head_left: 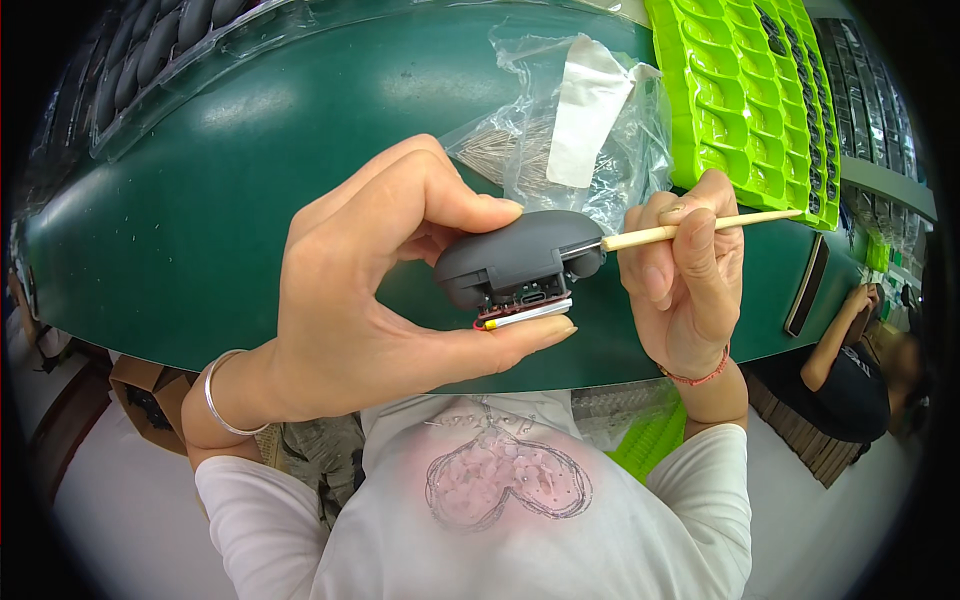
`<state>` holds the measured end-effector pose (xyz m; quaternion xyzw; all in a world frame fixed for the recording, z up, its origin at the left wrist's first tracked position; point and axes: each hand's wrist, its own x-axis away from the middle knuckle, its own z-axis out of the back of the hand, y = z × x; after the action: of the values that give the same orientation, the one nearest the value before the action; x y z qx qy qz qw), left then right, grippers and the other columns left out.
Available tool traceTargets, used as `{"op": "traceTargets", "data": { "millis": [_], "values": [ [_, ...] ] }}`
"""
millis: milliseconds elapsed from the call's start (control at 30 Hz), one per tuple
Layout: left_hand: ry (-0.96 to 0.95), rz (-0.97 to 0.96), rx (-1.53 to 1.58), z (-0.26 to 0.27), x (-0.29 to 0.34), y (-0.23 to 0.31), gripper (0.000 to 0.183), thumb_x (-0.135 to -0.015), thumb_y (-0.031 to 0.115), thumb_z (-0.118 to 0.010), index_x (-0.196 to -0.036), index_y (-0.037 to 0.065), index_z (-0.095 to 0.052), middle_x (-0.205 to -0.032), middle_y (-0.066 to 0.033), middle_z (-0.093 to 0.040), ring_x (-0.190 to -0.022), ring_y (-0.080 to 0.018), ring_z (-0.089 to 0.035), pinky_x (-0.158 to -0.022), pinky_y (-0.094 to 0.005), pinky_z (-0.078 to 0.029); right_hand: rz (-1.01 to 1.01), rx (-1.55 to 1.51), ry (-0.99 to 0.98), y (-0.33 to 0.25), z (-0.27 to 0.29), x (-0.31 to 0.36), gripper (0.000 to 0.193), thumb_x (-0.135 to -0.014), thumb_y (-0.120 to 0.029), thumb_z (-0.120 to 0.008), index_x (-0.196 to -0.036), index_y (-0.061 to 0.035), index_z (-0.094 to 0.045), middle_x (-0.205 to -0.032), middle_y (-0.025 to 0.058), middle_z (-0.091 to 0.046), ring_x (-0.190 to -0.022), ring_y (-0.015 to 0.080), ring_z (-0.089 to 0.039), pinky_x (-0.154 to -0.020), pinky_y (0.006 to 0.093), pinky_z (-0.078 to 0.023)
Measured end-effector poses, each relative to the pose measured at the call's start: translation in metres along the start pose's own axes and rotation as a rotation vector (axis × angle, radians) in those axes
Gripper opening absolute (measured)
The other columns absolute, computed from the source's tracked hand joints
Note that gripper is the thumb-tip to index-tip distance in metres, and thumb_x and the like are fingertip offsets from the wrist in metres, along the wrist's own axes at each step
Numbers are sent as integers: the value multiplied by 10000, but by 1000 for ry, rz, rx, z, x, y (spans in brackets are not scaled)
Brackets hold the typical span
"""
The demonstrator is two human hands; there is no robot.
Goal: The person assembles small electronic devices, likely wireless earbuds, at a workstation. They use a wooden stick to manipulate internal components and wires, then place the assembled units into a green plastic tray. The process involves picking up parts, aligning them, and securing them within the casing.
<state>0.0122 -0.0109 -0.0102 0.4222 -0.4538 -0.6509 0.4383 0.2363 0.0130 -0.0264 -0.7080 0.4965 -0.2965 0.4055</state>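
A dark grey rounded plastic case (525, 250) is gripped at its upper edge and underside by the thumb and fingers of my left hand (370, 270). Along its lower side, a circuit board with a small metal port (535, 299) shows, above a flat silvery battery (525, 314) with yellow tape at one end. Between the fingertips of my right hand (690, 265) lies a pale wooden stick (660, 236), tapering to the right. Its blunt left end sits close to the case, where a thin metal pin (580, 248) runs along the case's right side.
Behind my hands, a clear plastic bag (520, 120) holds several thin metal pins (510, 152) on the green table (330, 90). A lime-green moulded tray (730, 90) stands at the far right. Clear trays of dark parts (160, 50) sit far left. Another person (840, 380) works at right.
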Motion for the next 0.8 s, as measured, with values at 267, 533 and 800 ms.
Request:
{"op": "traceTargets", "data": {
  "millis": [267,533,800],
  "values": [
    [-58,-66,-63,0,1,1,524,-553,26,-904,-967,-17,-586,-858,-83,-566,-739,-113,-559,-621,-205,-496,12,9,-14,7,-7,9,128,-949,-134,-573,-916,-52,-481,-623,91,-554,-475,68,-464,-382,200,-287],
    [6,-71,60,-5,-1,0,607,-545,36,-915,-1047,-14,-577,-912,-81,-576,-806,-130,-581,-684,-237,-500,80,-101,-24,-9,-2,-1,159,-1013,-202,-450,-931,-68,-481,-631,84,-543,-457,74,-411,-406,196,-340],
    [-83,-170,8,2,-1,-3,659,-544,45,-918,-1092,-5,-556,-973,-115,-586,-879,-171,-597,-735,-257,-510,66,-150,-58,-3,5,-1,229,-1017,-229,-441,-1018,-15,-527,-655,108,-572,-483,108,-481,-431,222,-392]
  ]
}}
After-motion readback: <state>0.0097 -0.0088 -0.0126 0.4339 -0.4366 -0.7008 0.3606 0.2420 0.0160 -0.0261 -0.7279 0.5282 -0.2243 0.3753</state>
